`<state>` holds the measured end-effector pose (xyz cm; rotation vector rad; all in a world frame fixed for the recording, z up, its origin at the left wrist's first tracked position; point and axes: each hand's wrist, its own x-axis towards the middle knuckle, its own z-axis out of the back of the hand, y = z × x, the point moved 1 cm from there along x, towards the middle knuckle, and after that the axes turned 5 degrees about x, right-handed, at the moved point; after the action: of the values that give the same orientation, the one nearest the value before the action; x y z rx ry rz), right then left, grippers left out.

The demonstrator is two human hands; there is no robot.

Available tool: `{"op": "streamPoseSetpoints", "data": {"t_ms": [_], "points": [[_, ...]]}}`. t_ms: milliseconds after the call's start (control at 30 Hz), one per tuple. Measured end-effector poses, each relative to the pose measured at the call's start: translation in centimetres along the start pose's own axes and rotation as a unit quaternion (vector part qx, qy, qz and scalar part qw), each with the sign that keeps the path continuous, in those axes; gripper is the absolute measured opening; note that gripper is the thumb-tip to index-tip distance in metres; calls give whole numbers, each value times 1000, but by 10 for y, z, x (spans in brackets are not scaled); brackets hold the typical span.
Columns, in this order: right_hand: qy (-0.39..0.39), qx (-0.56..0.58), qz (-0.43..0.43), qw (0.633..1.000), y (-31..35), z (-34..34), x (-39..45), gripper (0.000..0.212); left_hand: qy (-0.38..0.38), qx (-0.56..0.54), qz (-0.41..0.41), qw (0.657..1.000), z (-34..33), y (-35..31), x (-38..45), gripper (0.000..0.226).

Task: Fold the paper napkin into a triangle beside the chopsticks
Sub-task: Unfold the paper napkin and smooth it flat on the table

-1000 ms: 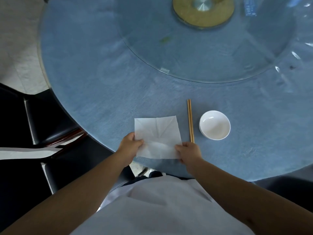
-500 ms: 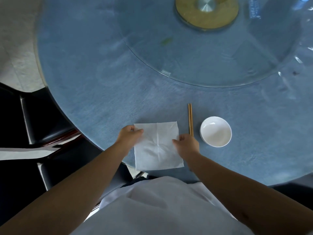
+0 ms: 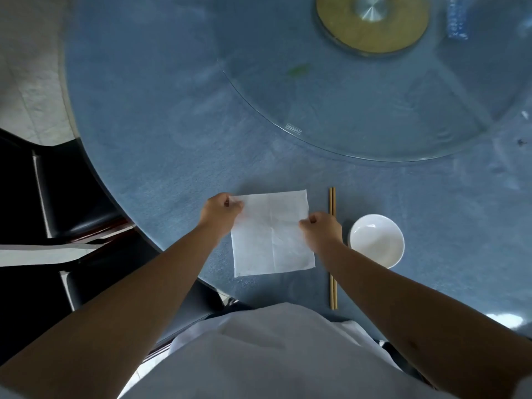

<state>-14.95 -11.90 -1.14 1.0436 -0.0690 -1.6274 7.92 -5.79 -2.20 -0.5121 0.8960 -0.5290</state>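
Spread out flat and square on the blue table (image 3: pixel 172 145), close to the near edge: one white napkin (image 3: pixel 272 240). Not folded yet, only marked with soft crease lines down and across the middle.

Pinched at the far left corner by the left hand (image 3: pixel 220 216), fingers closed small and tight on the paper. Looks like a good hold for lifting that corner and carrying it across. Pinched at the right edge, a bit above the middle, by the right hand (image 3: pixel 322 233), fingers also closed small on the paper. Probably there to keep the sheet from sliding, and maybe to help line it up.

Laid just to the left of the chopsticks (image 3: pixel 332 201), near them but not touching. Placed there because the triangle has to end up beside them. Chopsticks lined up straight, side by side, pointing away from the body, partly hidden under the right wrist. Just to the right of them, a small white bowl (image 3: pixel 377 243) with nothing in it.

Best guess for now: start of the fold. Next, bring the left corner over to the near right corner, match the edges, then press along the slanted line.

Careful with thin paper: easy to tear or wrinkle. Careful too with the right wrist, close enough to bump the chopsticks.
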Motion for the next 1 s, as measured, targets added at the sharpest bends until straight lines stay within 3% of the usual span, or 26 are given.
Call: {"op": "streamPoseSetpoints", "data": {"t_ms": [233, 400, 567, 767, 900, 1000], "points": [[-1, 1, -10, 1000, 2, -4, 7, 27, -11, 43, -37, 998, 6, -5, 7, 12], [-4, -10, -6, 1000, -1, -8, 2, 16, -20, 11, -63, 998, 7, -2, 2, 33], [10, 16, -19, 1000, -8, -9, -6, 12, 21, 9, -22, 999, 8, 4, -6, 48], [25, 62, -51, 996, -22, -12, -22, 4, 71, 70, 2, 995, 6, 27, -34, 39], [17, 70, -55, 996, -23, -13, -32, 10, 82, 74, 35, 993, 1, 47, -53, 33], [16, 33, -16, 999, -21, -13, -40, 41, 17, 106, 21, 994, 1, 54, -64, 40]]}}
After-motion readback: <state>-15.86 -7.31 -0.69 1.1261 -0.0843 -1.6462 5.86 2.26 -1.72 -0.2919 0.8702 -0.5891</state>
